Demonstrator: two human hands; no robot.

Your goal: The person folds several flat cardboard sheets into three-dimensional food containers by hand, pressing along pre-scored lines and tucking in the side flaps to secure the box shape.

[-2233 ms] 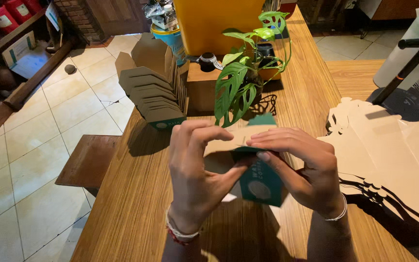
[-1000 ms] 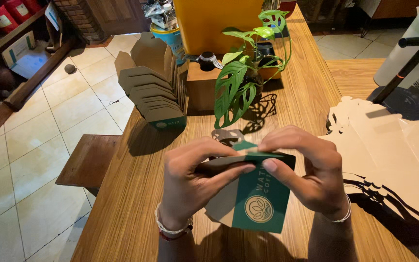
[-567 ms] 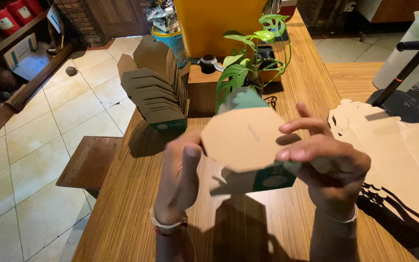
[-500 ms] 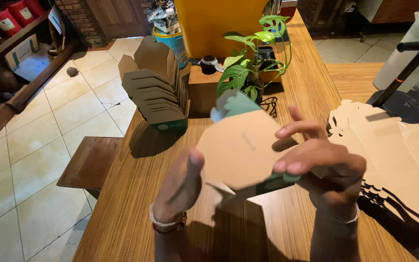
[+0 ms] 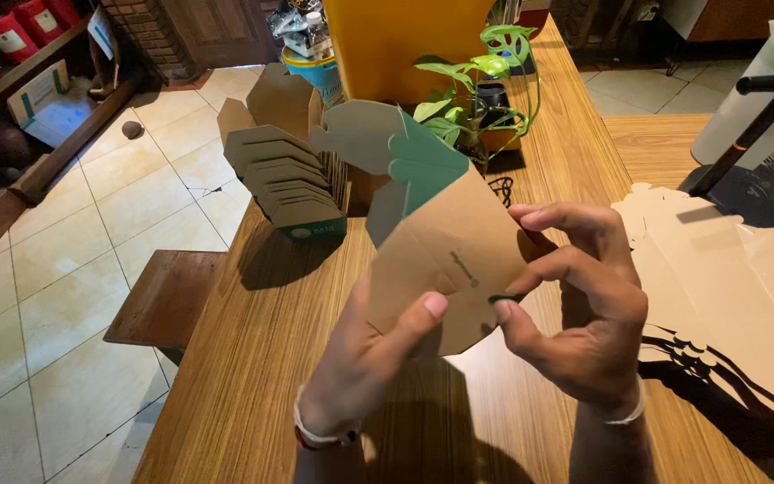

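Note:
A brown cardboard box blank [image 5: 445,251] with green printed flaps is held up in front of me over the wooden table [image 5: 270,358]. My left hand [image 5: 365,363] grips its lower edge from below, thumb pressed on the brown face. My right hand [image 5: 575,300] pinches its right edge between thumb and forefinger, the other fingers spread above. The blank's green and brown flaps stick up towards a potted plant [image 5: 472,85].
A row of folded brown boxes [image 5: 288,175] stands at the table's left edge. A stack of flat cardboard blanks [image 5: 737,287] lies on the right. A black stand with a paper roll [image 5: 755,108] is at the far right. A wooden stool [image 5: 167,296] sits on the tiled floor.
The cardboard piece was turned over from its green printed side to its brown side and raised upright. Both hands have shifted to its lower and right edges.

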